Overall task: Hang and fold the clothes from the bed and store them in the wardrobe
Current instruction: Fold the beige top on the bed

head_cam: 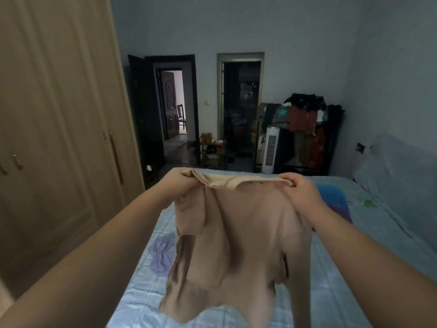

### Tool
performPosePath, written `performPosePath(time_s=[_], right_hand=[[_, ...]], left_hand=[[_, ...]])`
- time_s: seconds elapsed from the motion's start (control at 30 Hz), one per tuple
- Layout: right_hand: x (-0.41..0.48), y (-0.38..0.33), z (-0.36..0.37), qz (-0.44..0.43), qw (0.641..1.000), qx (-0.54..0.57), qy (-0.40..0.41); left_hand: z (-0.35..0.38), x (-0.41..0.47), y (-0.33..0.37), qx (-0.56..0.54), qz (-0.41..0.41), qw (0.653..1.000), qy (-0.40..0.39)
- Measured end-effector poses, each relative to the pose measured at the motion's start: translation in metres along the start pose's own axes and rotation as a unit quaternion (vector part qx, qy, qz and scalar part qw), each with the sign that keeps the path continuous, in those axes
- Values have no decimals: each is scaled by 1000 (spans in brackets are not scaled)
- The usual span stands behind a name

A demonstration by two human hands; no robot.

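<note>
Beige soft-fabric garment (236, 233) hangs in the air above the bed (354, 292) with its pale blue checked sheet, held up by its top edge. My left hand (179, 183) grips one top corner with curled fingers, and my right hand (298, 188) pinches the other. A crumpled lavender cloth (162, 254) lies on the sheet, partly behind the garment. I see the tall tan wooden wardrobe (54, 114) standing closed at the left.

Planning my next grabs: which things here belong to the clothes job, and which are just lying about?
Job: beige garment, gripped by left hand and right hand; lilac garment on bed; wardrobe.
Lying about: white tower fan; loaded clothes rack.
</note>
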State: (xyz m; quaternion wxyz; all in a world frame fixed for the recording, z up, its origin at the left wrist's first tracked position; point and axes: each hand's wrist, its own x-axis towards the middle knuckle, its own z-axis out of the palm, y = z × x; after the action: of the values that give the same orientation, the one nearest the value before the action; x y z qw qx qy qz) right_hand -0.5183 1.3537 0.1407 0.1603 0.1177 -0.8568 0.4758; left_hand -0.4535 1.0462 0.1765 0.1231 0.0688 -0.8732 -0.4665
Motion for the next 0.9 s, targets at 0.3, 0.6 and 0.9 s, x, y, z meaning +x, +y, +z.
performPosePath(time_s=[0.3,0.6,0.9], right_hand=[[25,-47,-73,-76,985,-155,-7],[35,-62,-110,-62,975,-185,-104],[44,-1,-112,20,989,-96,108]], left_hand=[[-21,24,46,32,137,989,50],[-1,50,80,330,185,926,16],[26,65,81,111,61,991,36]])
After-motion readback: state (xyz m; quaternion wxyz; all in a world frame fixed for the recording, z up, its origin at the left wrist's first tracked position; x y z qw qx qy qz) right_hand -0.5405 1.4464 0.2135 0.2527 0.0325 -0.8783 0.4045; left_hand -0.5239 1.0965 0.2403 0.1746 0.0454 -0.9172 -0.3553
